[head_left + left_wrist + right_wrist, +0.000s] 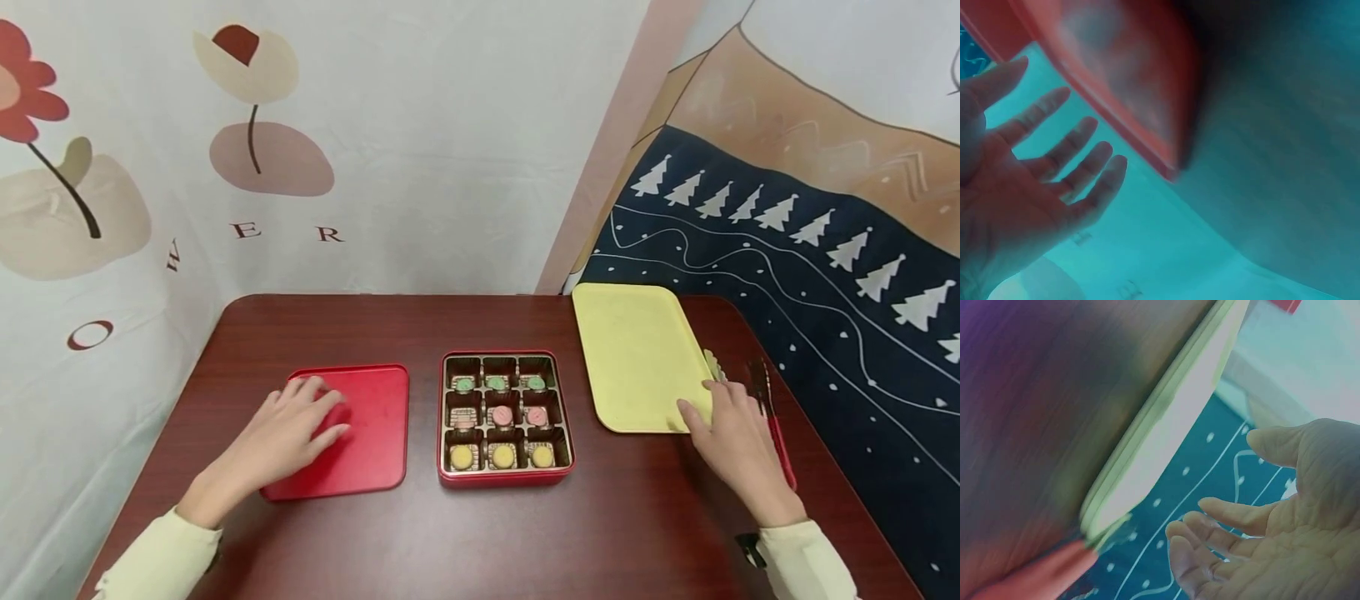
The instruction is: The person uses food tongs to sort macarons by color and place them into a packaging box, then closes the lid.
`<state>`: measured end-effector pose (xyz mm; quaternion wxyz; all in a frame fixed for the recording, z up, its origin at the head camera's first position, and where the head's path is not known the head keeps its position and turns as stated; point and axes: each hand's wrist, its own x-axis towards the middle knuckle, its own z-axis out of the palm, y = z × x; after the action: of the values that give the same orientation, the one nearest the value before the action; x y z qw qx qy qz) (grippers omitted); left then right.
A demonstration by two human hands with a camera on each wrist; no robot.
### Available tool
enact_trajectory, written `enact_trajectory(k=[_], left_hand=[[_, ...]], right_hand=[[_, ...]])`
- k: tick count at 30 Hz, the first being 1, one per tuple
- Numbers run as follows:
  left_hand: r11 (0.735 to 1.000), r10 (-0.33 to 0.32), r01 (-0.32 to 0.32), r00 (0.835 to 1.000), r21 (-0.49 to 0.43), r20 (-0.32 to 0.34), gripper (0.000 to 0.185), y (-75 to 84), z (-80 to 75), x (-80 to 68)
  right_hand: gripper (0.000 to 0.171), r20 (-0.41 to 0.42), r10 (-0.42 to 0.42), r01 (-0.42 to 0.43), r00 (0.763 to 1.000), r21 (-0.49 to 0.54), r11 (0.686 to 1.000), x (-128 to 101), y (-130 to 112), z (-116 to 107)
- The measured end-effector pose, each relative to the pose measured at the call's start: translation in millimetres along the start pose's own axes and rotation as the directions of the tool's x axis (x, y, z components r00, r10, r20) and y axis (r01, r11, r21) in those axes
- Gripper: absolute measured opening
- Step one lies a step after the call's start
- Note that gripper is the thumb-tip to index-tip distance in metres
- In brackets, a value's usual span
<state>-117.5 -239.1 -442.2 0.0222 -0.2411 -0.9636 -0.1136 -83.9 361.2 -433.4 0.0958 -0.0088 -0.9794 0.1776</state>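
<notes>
In the head view my left hand, fingers spread, hovers over a flat red lid. The left wrist view shows its palm and straight fingers with nothing held. My right hand is at the near right corner of a yellow tray, overlapping it in the head view; the right wrist view shows its fingers loosely bent and holding nothing. Between the hands stands a red square tin with a brown-gold divided insert. Its back row holds green round sweets, the middle pink ones, the front yellow ones.
Right of the tray lies a red-handled utensil with a dark end, partly behind my right hand. A pale scalloped piece pokes out at the tray's right edge. The brown table meets printed cloth hangings at the back and right.
</notes>
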Motion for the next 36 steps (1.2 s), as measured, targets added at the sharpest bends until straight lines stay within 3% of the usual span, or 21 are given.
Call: enact_trajectory(k=[5, 12, 16, 23, 30, 36], left_hand=[[0.998, -0.065, 0.065, 0.998, 0.005, -0.001, 0.054, -16.7, 2.8, -16.7], [0.996, -0.089, 0.089, 0.996, 0.0, -0.026, 0.051, -21.2, 3.9, -26.6], [0.988, -0.145, 0.144, 0.989, -0.056, -0.025, 0.046, -27.1, 6.9, -30.0], [0.948, -0.268, 0.268, 0.963, -0.172, 0.023, 0.04, -38.3, 9.8, -35.0], [0.944, -0.28, 0.277, 0.96, -0.177, 0.01, 0.025, -42.1, 8.7, -37.7], [0.945, -0.264, 0.258, 0.964, -0.203, -0.006, 0.024, -42.0, 9.9, -40.9]], right_hand=[[0.052, 0.026, -0.047, 0.046, 0.999, 0.05, 0.998, 4, -25, 8], [0.053, 0.081, -0.09, 0.08, 0.993, 0.126, 0.989, 10, -61, 21], [0.052, 0.103, -0.115, 0.098, 0.988, 0.153, 0.983, 13, -79, 26], [0.052, 0.099, -0.153, 0.135, 0.983, 0.17, 0.976, 13, -102, 35], [0.051, 0.087, -0.207, 0.189, 0.975, 0.173, 0.966, 11, -122, 43], [0.047, 0.074, -0.239, 0.222, 0.968, 0.185, 0.957, 7, -137, 48]])
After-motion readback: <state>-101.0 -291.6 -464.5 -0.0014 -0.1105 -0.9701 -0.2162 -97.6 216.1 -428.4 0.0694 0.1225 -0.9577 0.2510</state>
